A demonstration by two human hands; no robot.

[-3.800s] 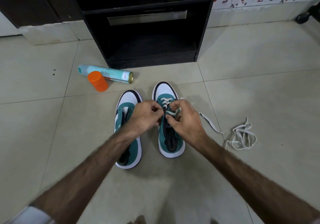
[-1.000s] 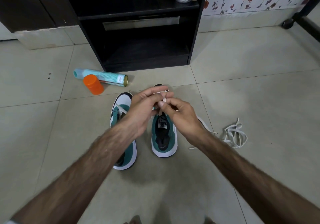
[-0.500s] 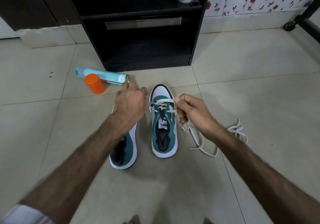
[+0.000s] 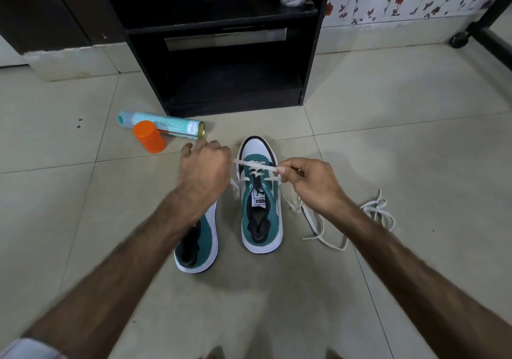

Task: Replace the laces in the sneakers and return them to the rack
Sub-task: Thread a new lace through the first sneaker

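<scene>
Both hands [image 4: 205,170] [image 4: 310,184] pinch lace [image 4: 255,165] above sneaker [image 4: 261,211].

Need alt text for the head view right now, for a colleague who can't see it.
Both hands stretch a white lace taut across the right sneaker, the left hand and right hand each gripping an end. The left sneaker stands beside it on the tiled floor, a loose lace to the right, the black rack behind.
</scene>
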